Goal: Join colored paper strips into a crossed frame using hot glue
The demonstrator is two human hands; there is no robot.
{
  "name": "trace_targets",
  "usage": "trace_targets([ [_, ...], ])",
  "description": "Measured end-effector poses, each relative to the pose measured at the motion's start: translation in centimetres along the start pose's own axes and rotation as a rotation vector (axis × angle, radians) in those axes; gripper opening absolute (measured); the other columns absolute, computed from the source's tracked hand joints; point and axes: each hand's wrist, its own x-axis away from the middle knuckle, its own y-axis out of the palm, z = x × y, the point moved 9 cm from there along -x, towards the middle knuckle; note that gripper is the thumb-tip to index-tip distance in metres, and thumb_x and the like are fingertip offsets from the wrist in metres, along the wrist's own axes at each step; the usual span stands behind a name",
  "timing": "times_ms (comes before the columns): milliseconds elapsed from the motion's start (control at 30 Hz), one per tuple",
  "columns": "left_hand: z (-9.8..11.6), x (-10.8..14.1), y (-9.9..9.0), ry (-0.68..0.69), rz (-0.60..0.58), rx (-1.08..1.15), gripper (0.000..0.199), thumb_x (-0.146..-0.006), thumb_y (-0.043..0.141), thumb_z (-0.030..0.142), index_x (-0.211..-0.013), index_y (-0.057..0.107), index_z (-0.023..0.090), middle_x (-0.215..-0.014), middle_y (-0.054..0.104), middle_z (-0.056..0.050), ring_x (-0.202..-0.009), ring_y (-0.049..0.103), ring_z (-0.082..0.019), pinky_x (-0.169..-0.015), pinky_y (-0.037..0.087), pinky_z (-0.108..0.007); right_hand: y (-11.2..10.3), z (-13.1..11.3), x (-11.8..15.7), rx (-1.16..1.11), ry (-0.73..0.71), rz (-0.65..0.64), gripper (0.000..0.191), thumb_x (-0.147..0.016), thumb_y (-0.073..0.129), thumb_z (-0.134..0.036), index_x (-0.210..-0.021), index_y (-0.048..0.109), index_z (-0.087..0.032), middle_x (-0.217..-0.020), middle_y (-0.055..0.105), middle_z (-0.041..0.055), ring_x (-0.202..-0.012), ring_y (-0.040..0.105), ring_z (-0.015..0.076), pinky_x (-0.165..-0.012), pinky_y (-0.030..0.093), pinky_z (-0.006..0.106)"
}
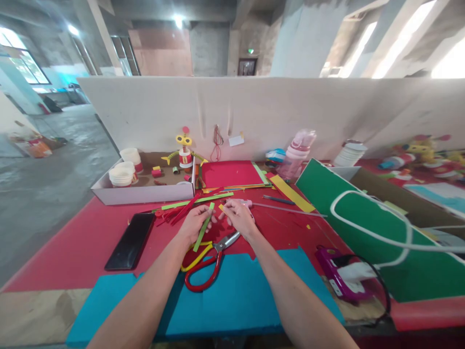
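Observation:
Pinched in my left hand is a narrow green paper strip, hanging down at a slant. My right hand is close beside it, fingertips closed on what looks like a small yellow paper piece. The hands are slightly apart. Beneath them lie scissors with one red and one yellow handle, blades pointing up to the right. A pink glue gun lies behind my right hand, partly hidden. Red paper strips and another green strip lie beyond my left hand.
A black phone lies at left. A shallow box holds paper cups and a small robot figure. Red paper sheets and a yellow strip lie further back. A purple power strip and green board stand right. Blue sheet in front.

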Motion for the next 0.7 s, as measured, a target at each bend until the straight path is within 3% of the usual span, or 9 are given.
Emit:
trace_targets([
  [233, -0.2, 0.2, 0.7, 0.003, -0.02, -0.103, 0.03, -0.073, 0.066, 0.043, -0.072, 0.052, 0.017, -0.056, 0.061, -0.001, -0.037, 0.045, -0.007, -0.034, 0.031, -0.018, -0.3, 0.7, -0.2, 0.046, 0.02, 0.03, 0.028, -0.076, 0.057, -0.047, -0.073, 0.053, -0.02, -0.065, 0.063, 0.0002, -0.042, 0.042, 0.008, -0.039, 0.031, 0.021],
  [433, -0.7, 0.1, 1.0, 0.019, -0.045, -0.165, 0.028, -0.075, 0.063, 0.043, -0.075, 0.053, 0.017, -0.058, 0.061, -0.001, -0.039, 0.048, -0.008, -0.035, 0.034, -0.018, -0.2, 2.1, -0.5, 0.044, 0.059, 0.014, 0.029, -0.074, 0.061, -0.048, -0.068, 0.056, -0.019, -0.049, 0.051, -0.004, -0.04, 0.04, 0.0083, -0.038, 0.029, 0.021],
  [700, -0.7, 0.1, 1.2, 0.038, -0.059, -0.196, 0.027, -0.077, 0.061, 0.043, -0.075, 0.053, 0.017, -0.057, 0.061, -0.001, -0.038, 0.049, -0.008, -0.035, 0.036, -0.017, 0.3, 1.6, 0.3, 0.015, 0.134, 0.0, 0.033, -0.072, 0.063, -0.051, -0.071, 0.053, -0.02, -0.045, 0.048, -0.0067, -0.035, 0.039, 0.0066, -0.034, 0.027, 0.018],
])
